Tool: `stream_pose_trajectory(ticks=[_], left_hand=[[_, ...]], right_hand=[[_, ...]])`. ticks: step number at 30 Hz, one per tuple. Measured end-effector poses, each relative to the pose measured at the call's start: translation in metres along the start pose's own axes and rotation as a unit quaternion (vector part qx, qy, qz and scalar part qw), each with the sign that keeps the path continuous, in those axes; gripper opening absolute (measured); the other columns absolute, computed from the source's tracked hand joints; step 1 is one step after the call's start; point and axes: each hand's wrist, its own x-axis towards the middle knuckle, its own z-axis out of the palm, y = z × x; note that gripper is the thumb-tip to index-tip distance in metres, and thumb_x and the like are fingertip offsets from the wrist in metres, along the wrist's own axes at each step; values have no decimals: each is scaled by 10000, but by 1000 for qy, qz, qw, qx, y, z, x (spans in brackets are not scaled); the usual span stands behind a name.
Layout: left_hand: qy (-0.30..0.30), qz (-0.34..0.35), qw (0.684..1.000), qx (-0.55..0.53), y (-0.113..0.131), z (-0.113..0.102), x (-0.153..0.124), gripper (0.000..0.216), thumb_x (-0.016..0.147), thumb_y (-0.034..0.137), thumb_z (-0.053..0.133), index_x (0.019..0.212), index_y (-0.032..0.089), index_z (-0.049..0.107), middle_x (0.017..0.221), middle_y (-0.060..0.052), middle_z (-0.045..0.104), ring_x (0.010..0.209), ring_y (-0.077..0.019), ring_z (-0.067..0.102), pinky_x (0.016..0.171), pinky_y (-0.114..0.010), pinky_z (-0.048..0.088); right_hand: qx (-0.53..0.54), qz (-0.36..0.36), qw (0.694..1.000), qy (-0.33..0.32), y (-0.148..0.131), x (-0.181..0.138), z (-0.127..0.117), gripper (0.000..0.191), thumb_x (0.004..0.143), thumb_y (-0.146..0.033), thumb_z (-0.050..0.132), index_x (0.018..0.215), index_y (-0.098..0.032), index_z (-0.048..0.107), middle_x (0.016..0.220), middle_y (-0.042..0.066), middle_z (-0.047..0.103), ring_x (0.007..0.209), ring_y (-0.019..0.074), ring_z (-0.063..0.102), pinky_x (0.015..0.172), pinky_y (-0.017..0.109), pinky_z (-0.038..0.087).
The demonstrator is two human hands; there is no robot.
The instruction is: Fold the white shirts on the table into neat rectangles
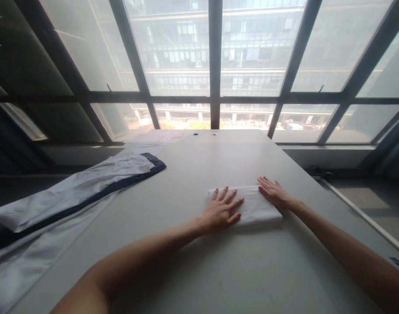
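A white cloth (256, 209), folded into a flat rectangle, lies on the white table (199, 270). My left hand (220, 210) rests on the cloth's left side, palm down with the fingers spread. On its right edge lies my right hand (274, 192), flat, with its fingers stretched out toward the far corner. Neither hand is gripping the cloth. Which kind of cloth item it is cannot be made out.
Along the table's left side lie white garments (97, 181) and a dark navy garment (155, 163), partly hanging past the edge. Thin white sheets (153, 137) lie at the far left. Large windows (215, 65) stand behind the table. A small dark object (394, 261) is near the right edge.
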Motion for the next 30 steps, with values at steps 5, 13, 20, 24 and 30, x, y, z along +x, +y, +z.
stream_pose_trajectory(ticks=[5,13,20,24,30], left_hand=[[-5,-3,1000,-9,-2,3,2,718,991,725,312,1607,357,303,1699,-56,186,1563,-374,72,1221,-645,77],[-13,-9,1000,0,-1,1,6,688,1009,694,310,1619,383,246,1707,-33,153,1564,-365,73,1222,-639,93],[-42,-48,997,-33,-33,0,-3,648,1062,590,210,1639,295,212,1705,-26,121,1575,-291,31,1254,-544,97],[-32,-122,989,-79,-71,1,-19,670,1068,543,197,1633,185,236,1683,-96,196,1563,-258,156,1257,-503,142],[126,-202,949,-207,-93,6,-26,658,1055,504,200,1453,118,554,1516,-125,526,1431,-240,466,1226,-403,312]], right_hand=[[25,-18,982,185,-28,-19,-6,599,1054,-432,241,1435,-103,565,1508,190,528,1446,278,438,1197,492,338],[9,-136,988,77,-103,-36,-4,614,1071,-490,242,1564,-164,410,1611,151,391,1517,274,314,1218,537,274],[-14,-61,998,-16,-42,-14,1,731,1026,-635,187,1634,-232,235,1684,96,200,1561,262,166,1249,545,161],[2,-22,999,-40,-16,-12,-1,741,1019,-625,161,1639,-222,215,1690,80,183,1564,261,145,1253,549,135],[61,54,991,110,-7,-5,-9,672,1036,-496,182,1490,-120,504,1565,162,464,1485,302,373,1219,541,276]])
